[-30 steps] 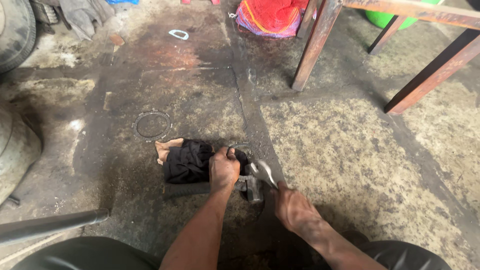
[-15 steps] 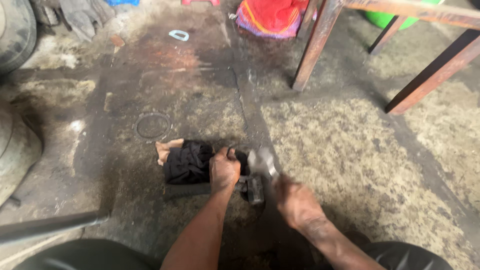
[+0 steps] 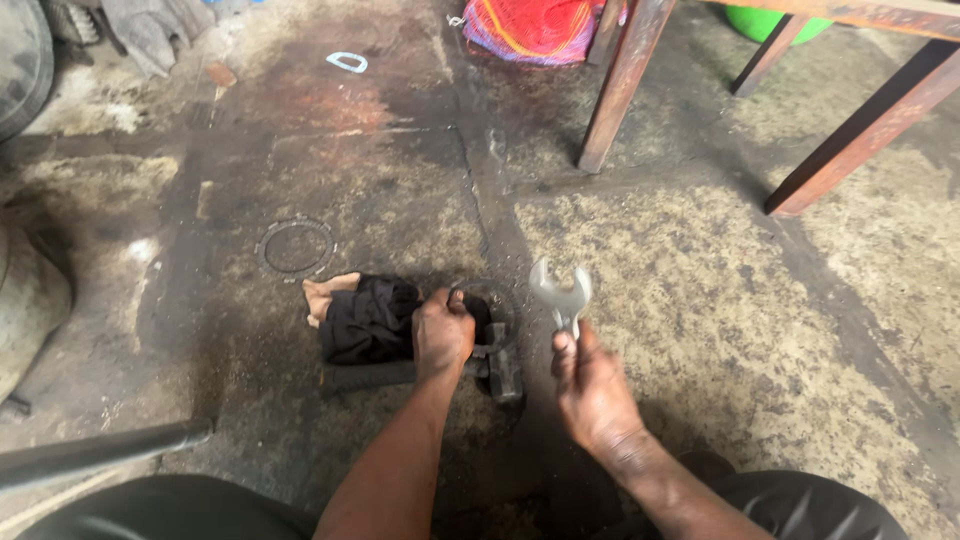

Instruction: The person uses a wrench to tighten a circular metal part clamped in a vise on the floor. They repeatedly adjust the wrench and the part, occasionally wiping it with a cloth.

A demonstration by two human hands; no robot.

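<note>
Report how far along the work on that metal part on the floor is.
Done: nothing visibly finished. In hand: left hand presses the dark metal part beside the black cloth; right hand holds the open-end spanner raised, off the part. Left: the spanner is not yet on it.

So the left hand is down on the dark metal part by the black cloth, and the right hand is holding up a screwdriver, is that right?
Not quite. The right hand is holding up an open-ended spanner, not a screwdriver, as the head view shows. The rest stands: the left hand is down on the dark metal part by the black cloth.
</note>
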